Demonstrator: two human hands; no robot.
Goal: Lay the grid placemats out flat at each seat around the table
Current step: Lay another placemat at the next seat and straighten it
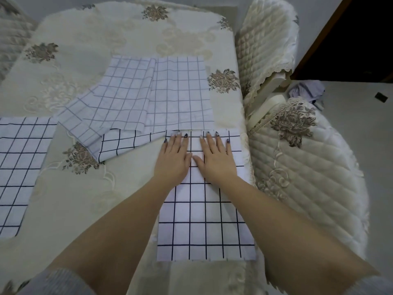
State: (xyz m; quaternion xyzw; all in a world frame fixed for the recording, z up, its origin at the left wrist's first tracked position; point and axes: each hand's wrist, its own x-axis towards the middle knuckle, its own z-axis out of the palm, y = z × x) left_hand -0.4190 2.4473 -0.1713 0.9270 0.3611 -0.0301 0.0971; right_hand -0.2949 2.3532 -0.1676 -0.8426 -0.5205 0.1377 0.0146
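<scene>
A white placemat with a bold dark grid (204,220) lies flat on the right side of the table, near its right edge. My left hand (173,160) and my right hand (217,159) rest palm down side by side on its far end, fingers spread, pressing it flat. A second bold-grid placemat (19,167) lies flat at the left edge. Between them, further back, a loose pile of placemats (148,94) with a finer, paler grid lies rumpled and overlapping, with one bold-grid mat (127,143) peeking out from under it.
The table carries a cream tablecloth with embroidered flowers (85,199). A chair with a quilted cream cover (297,167) stands close against the right side. Another quilted chair back (268,33) is at the far right. A crumpled bluish cloth (308,90) lies on the floor.
</scene>
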